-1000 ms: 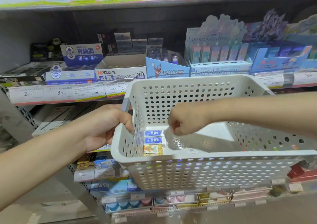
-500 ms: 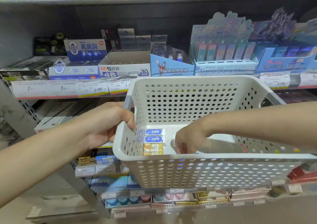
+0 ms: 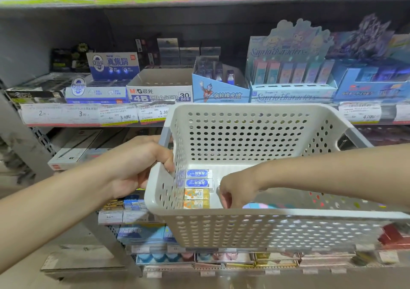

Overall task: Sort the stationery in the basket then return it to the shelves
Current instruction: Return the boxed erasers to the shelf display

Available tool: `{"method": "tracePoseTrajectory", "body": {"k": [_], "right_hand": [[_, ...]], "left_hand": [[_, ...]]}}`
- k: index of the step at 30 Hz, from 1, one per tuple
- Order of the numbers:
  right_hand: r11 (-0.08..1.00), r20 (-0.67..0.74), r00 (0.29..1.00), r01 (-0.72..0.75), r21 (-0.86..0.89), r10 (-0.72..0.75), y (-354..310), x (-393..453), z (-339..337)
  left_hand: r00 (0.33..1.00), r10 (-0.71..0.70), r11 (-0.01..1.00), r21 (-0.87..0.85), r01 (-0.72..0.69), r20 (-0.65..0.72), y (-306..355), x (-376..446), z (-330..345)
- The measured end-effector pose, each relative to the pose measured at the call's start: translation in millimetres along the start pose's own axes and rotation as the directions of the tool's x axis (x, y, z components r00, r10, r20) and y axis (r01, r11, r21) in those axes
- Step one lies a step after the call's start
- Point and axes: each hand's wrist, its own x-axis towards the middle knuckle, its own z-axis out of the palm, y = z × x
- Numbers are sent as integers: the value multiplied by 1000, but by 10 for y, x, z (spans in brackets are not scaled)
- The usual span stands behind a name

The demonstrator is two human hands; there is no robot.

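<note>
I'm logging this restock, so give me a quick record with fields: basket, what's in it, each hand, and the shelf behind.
basket: white perforated basket, held up before the shelves
contents: two blue erasers and two yellow erasers in a row along its left wall
left hand: grips the basket's left rim
right hand: inside the basket, fingers curled downward; what it holds is hidden
shelf behind: 4B eraser box

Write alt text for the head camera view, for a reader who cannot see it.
A person's left hand grips the rim of a white perforated basket in front of stationery shelves, while the right hand reaches down inside. Two blue erasers and two yellow erasers lie lined up along the basket's left wall.
</note>
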Motion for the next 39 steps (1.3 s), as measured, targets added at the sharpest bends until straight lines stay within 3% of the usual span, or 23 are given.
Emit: {"method": "tracePoseTrajectory", "body": {"k": [9, 13, 16, 19, 21, 24, 27, 29, 39], "right_hand": [[984, 58, 998, -12, -175, 22, -13, 24, -30], [999, 5, 999, 46, 9, -46, -46, -192, -168], [991, -137, 986, 103, 83, -91, -70, -430, -314], [924, -278, 954, 206, 322, -116, -66, -764, -581], [886, -471, 875, 303, 351, -112, -17, -1022, -846], [928, -772, 634, 314, 200, -48, 96, -1298, -1225], [971, -902, 431, 211, 113, 12, 245, -1315, -1474], [990, -922, 388, 123, 64, 11, 330, -1243, -1558], [999, -708, 704, -45, 30, 52, 347, -1061, -1657]], "left_hand": [[1000, -4, 1000, -15, 4, -21, -26, -26, 82], [999, -6, 1000, -26, 5, -40, -49, -61, 113], [998, -11, 999, -46, 9, -55, -75, -85, 129], [999, -18, 998, -56, 15, -49, -71, -116, 145], [998, -23, 998, -58, 20, -53, -55, -138, 160], [998, -20, 998, -53, 17, -58, -36, -150, 163], [998, 2, 1000, -23, -3, -61, -29, -136, 158], [999, 8, 1000, -20, -9, -39, -10, -123, 172], [999, 1, 999, -47, -3, -46, 32, -130, 233]]}}
